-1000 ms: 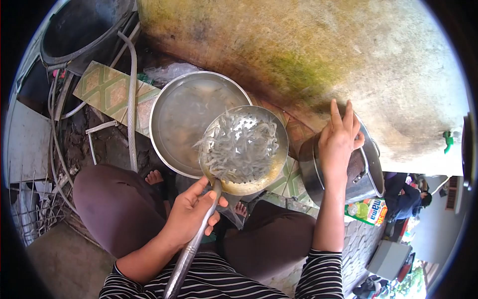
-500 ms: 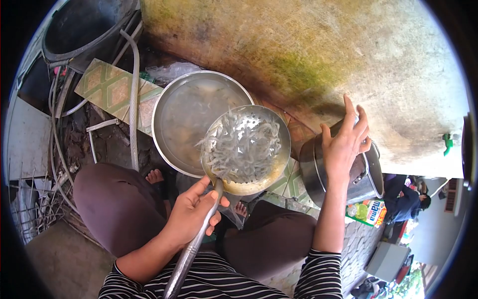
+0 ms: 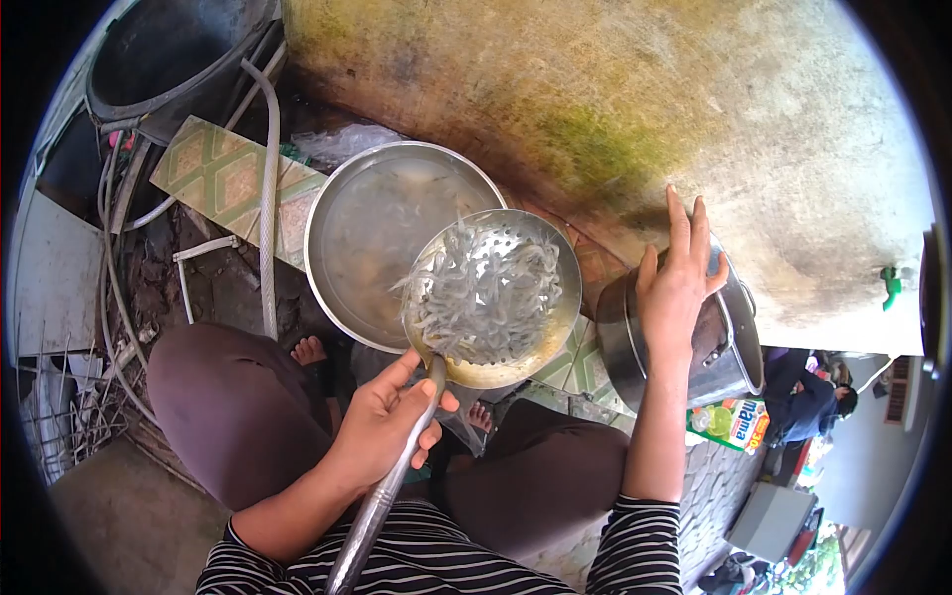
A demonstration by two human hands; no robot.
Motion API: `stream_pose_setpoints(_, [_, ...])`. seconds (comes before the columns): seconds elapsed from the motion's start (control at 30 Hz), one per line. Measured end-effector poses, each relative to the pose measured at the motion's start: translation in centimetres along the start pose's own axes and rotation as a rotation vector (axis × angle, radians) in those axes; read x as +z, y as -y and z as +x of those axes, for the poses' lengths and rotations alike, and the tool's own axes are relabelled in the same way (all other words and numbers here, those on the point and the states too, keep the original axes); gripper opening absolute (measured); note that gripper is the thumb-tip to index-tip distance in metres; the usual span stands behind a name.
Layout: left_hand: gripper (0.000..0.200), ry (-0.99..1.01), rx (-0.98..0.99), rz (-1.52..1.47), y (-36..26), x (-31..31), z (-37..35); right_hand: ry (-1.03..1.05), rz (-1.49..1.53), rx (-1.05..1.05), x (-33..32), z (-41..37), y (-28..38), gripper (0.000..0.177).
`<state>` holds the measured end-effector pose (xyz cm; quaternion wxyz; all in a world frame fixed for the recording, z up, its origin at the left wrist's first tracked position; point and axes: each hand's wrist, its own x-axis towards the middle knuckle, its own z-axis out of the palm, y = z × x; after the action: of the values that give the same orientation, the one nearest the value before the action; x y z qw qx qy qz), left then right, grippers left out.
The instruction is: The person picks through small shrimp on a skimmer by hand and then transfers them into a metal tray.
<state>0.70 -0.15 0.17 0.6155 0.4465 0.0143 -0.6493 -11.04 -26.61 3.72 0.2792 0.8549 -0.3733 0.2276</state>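
Head view: left hand grips the skimmer handle; right hand extends open over the pot.

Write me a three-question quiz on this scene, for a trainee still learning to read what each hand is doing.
1. Which does the left hand grip? A) green wall tap; B) long silver handle of the round perforated metal skimmer; C) clear plastic bag.
2. True or false: the right hand is off that handle.
3. Fill in: the round silver metal basin holds cloudy ____.

Key: 1 B; 2 true; 3 liquid.
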Motion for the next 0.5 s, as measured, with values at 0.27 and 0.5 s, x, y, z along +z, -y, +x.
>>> stream_pose_setpoints(0.27, [0.047,0.007,0.003,0.010,-0.1,0.1,-0.1,0.094,0.002,-0.064,-2.3,0.3,1.6,0.040])
stream_pose_setpoints(0.5, [0.048,-0.002,0.004,0.004,-0.1,0.1,-0.1,0.239,0.550,-0.348,-5.1,-0.2,4.7,0.028])
